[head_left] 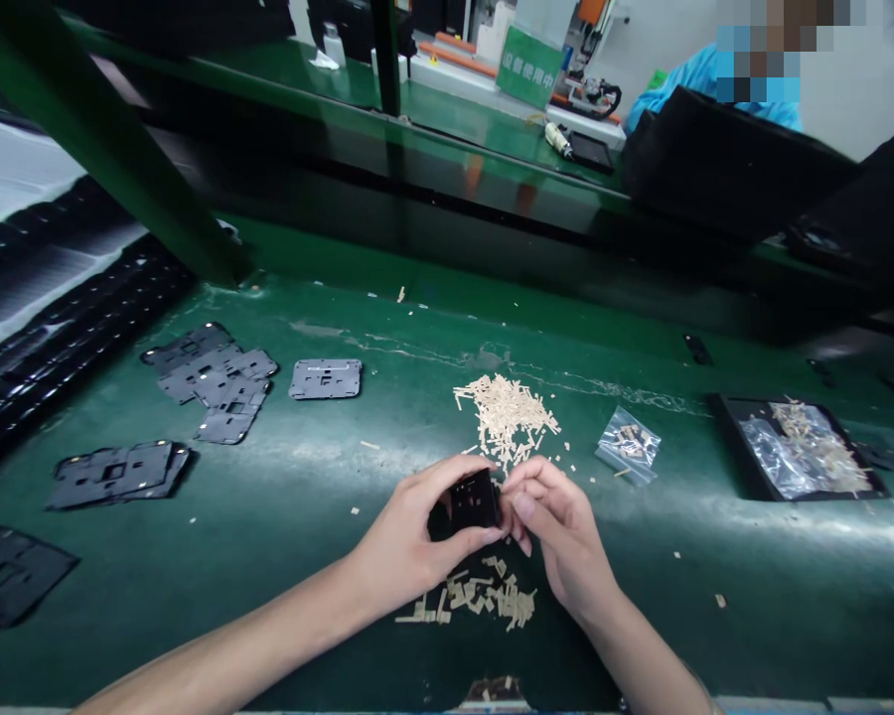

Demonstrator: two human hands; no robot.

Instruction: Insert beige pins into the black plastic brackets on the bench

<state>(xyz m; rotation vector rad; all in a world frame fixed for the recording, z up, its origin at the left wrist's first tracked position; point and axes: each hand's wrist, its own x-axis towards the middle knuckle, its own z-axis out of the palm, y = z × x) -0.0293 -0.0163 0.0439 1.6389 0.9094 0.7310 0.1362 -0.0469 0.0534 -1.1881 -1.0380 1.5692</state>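
My left hand [417, 526] is closed around a black plastic plate [475, 500], tilted up above the green table. At the plate's right edge my right hand [555, 526] has thumb and fingers pinched together; whatever lies between the fingertips is too small or hidden to make out. Just beyond the hands lies a heap of small beige strips [511, 412]. A looser group of beige pieces [492, 593] is spread on the table below the hands.
Similar dark plates [223, 382] lie in stacks on the left, with a single plate [326, 378] apart. Rightward are a clear bag [629, 445] of beige pieces and a black tray [745, 452] holding bags. A green post [119, 139] rises at left. A person in blue [677, 84] is across the bench.
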